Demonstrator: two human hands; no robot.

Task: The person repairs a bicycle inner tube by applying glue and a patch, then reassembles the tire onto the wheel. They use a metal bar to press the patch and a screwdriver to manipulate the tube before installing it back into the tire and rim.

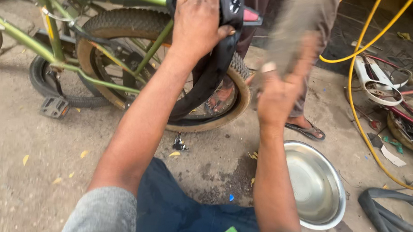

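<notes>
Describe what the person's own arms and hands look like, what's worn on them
Both forearms are bare, with grey sleeves pushed up near the elbows. The left hand looks smudged with dark grime. The right hand is motion-blurred and wears a pale ring on one finger. No gloves or watch show.

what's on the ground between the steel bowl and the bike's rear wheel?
In the head view, mostly bare concrete between the steel bowl and the rear wheel: a few yellow leaves and a dark damp patch. The right forearm hides part of it.
</notes>
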